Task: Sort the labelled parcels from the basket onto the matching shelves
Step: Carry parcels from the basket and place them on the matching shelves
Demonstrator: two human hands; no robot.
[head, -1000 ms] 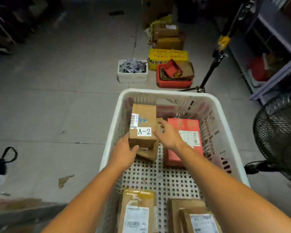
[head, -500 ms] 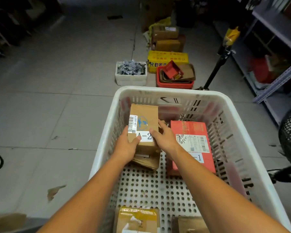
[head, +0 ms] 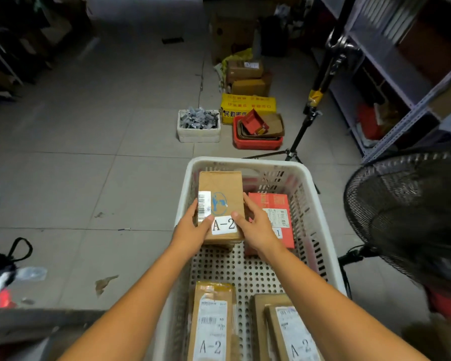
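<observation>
Both hands on it now — left hand (head: 193, 231) and right hand (head: 257, 227) clamp the brown cardboard parcel marked A-2 (head: 220, 201), fingers (head: 249, 205) curled round its sides, thumbs on top. It's coming up from the far-left of the white perforated plastic basket (head: 245, 161) — A-2 shelf next, I'd say.

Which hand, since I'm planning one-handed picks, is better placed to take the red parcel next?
Right. The right hand overlaps the red parcel; the left hand sits across the held A-2 box from it. Both grip that box now.
</observation>
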